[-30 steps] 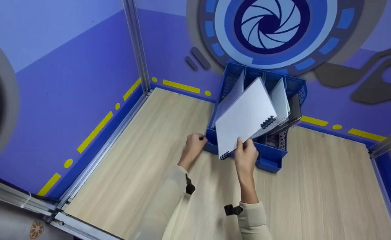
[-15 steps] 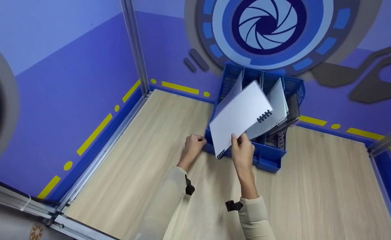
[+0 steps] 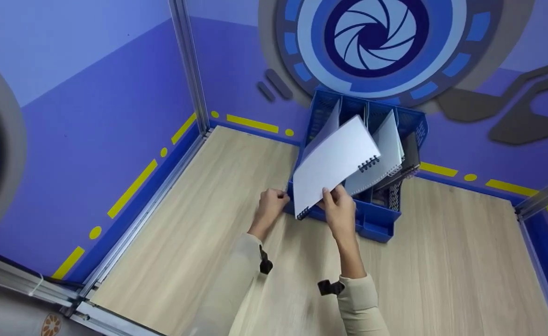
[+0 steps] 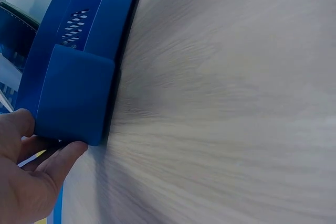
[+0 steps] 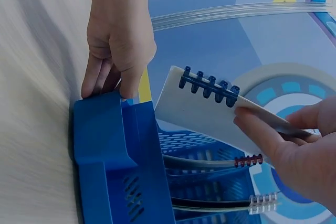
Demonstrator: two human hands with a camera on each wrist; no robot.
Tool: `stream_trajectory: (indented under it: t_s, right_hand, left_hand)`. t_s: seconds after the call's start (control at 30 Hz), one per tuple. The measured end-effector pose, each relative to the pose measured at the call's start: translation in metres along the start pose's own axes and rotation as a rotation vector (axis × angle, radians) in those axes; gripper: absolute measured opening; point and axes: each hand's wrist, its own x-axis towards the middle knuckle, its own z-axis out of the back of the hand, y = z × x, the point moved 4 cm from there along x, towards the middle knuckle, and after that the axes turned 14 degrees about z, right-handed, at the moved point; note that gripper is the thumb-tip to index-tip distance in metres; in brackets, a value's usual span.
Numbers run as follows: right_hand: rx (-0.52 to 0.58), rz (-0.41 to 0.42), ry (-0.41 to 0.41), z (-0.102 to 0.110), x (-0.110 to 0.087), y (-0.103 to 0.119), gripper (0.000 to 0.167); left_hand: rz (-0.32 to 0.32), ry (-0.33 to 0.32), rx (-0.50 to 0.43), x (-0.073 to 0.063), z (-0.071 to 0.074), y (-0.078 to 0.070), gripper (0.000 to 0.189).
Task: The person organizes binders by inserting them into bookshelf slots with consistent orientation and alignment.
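Note:
A white-covered notebook with black ring binding (image 3: 334, 149) is tilted over the left compartments of a blue desktop file organizer (image 3: 380, 213). My right hand (image 3: 341, 210) pinches its bound edge between thumb and fingers, as the right wrist view also shows. My left hand (image 3: 270, 205) grips the organizer's front left corner. In the left wrist view the thumb and fingers of that hand (image 4: 29, 179) lie on either side of the corner of the organizer's front box (image 4: 76, 95). The notebook's lower end hides part of the organizer's front, and whether it touches the organizer I cannot tell.
Other ring-bound notebooks stand in the organizer: a pale one (image 3: 386, 140) in the middle and a dark one (image 3: 409, 154) at the right. Behind it rises a blue printed wall (image 3: 236, 70). Wooden tabletop (image 3: 451, 261) extends to both sides, bounded by metal rails.
My right hand has shifted slightly left with the notebook, whose upper corner now sits a bit lower. The left hand has kept its grip on the organizer's corner.

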Motion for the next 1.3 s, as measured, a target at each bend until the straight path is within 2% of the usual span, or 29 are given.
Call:
stream_trajectory:
  t_s: [0.07, 0.17, 0.3, 0.47, 0.6, 0.8, 0.93, 1.13, 1.3]
  right_hand:
    - [0.056, -0.009, -0.029, 0.0, -0.001, -0.002, 0.018]
    - [0.074, -0.018, -0.066, 0.0, -0.002, -0.003, 0.016]
    - [0.053, -0.002, -0.109, 0.0, -0.003, -0.003, 0.012]
    - [0.005, 0.052, -0.153, 0.002, -0.003, -0.002, 0.024]
    - [-0.042, 0.137, -0.178, 0.002, -0.001, -0.001, 0.018]
    - [-0.23, 0.33, -0.234, -0.003, 0.001, -0.007, 0.011]
    - [-0.301, 0.401, -0.256, -0.007, 0.001, -0.013, 0.008]
    - [-0.313, 0.391, -0.256, -0.009, 0.001, -0.018, 0.005]
    - [-0.325, 0.374, -0.256, -0.009, 0.003, -0.017, 0.01]
  left_hand:
    - [0.01, 0.007, 0.0, 0.0, 0.0, 0.001, 0.022]
    - [0.024, 0.015, 0.006, 0.0, 0.0, 0.002, 0.024]
    - [0.021, 0.011, 0.007, -0.001, 0.001, 0.002, 0.029]
    - [0.02, 0.02, 0.007, -0.001, 0.001, 0.001, 0.034]
    - [0.004, 0.016, 0.019, 0.0, 0.0, 0.001, 0.036]
    - [-0.004, 0.012, 0.012, 0.0, 0.0, 0.001, 0.031]
    - [0.008, 0.015, -0.005, -0.001, 0.001, 0.001, 0.031]
    - [0.01, 0.033, -0.018, -0.001, 0.001, 0.001, 0.036]
    - [0.007, 0.036, -0.029, -0.001, 0.001, 0.001, 0.035]
